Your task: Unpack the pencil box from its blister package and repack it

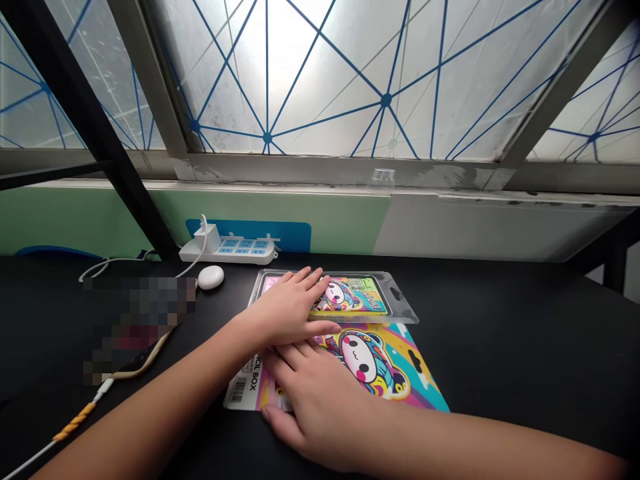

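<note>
Left hand laid flat, fingers spread and extended, palm down on the left part of the clear plastic blister pack; nothing pinched or gripped. Pack lying flat on the black table, near the middle, with a colourful cartoon-printed pencil box inside.

Right hand laid flat, fingers together and pointing left, pressed palm down on the printed cardboard sheet; no grasp closed round it. Sheet lying just in front of the blister pack, edges touching or nearly so, same cartoon figure printed on it, barcode and the letters "CIL BOX" visible at its left end. Hands touching each other where left thumb meets right fingers.

Behind, at the table's far edge: white power strip with a plugged-in charger, small white oval device just in front. White and orange-braided cable running along the left side of the table. Frosted window with blue line pattern above.
</note>
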`<action>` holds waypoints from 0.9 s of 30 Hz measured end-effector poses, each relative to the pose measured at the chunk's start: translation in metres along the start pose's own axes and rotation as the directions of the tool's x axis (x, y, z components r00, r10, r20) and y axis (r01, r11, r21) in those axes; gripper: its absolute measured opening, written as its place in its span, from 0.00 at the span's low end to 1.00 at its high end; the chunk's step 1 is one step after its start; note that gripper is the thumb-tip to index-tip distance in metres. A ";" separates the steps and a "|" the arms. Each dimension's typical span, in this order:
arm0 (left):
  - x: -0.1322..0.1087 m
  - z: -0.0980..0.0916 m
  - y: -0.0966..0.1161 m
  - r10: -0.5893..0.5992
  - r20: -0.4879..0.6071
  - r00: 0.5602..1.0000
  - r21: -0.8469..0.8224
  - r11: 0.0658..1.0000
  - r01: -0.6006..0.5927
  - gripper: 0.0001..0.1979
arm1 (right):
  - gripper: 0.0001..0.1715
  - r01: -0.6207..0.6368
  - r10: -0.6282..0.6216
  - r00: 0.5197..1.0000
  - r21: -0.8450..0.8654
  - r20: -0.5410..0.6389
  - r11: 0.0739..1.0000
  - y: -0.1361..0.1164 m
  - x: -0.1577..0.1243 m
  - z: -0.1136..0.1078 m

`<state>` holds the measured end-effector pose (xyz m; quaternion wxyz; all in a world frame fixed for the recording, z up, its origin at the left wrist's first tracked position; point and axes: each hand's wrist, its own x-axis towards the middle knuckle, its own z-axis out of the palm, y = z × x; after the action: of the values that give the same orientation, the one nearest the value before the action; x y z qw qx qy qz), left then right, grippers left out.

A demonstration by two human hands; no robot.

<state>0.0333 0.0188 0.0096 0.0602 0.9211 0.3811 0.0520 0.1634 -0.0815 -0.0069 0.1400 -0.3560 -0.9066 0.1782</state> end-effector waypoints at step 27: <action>0.002 0.000 -0.009 0.006 -0.097 0.995 -0.113 0.993 -0.017 0.22 | 0.37 -0.351 0.349 0.936 -0.167 -0.042 0.922 0.157 -0.019 -0.121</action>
<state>0.0282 0.0268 0.0084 0.0935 0.9149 0.3745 0.1184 0.3159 0.0396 0.0332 0.0801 -0.5237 -0.8396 0.1196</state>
